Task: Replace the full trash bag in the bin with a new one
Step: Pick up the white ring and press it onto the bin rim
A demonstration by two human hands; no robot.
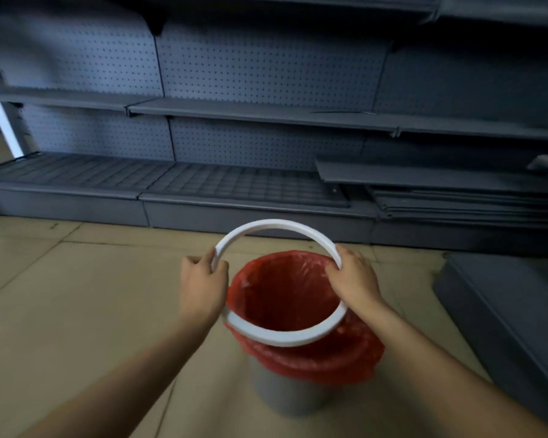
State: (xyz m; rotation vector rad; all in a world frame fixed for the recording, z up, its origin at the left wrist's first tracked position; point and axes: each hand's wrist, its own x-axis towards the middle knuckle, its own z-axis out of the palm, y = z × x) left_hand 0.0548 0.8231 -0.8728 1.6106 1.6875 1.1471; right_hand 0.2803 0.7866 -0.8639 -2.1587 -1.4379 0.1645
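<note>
A grey round bin stands on the floor just in front of me. A red trash bag lines it, and its edge is folded down over the bin's rim. The bag's inside looks hollow. A white plastic ring hangs tilted over the bin mouth, far side raised, near side low against the bag. My left hand grips the ring's left side. My right hand grips its right side, fingers curled over the ring.
Dark grey store shelving with pegboard backs runs across the far side. Loose shelf boards are stacked at its right end. A grey panel lies on the beige tiled floor to my right.
</note>
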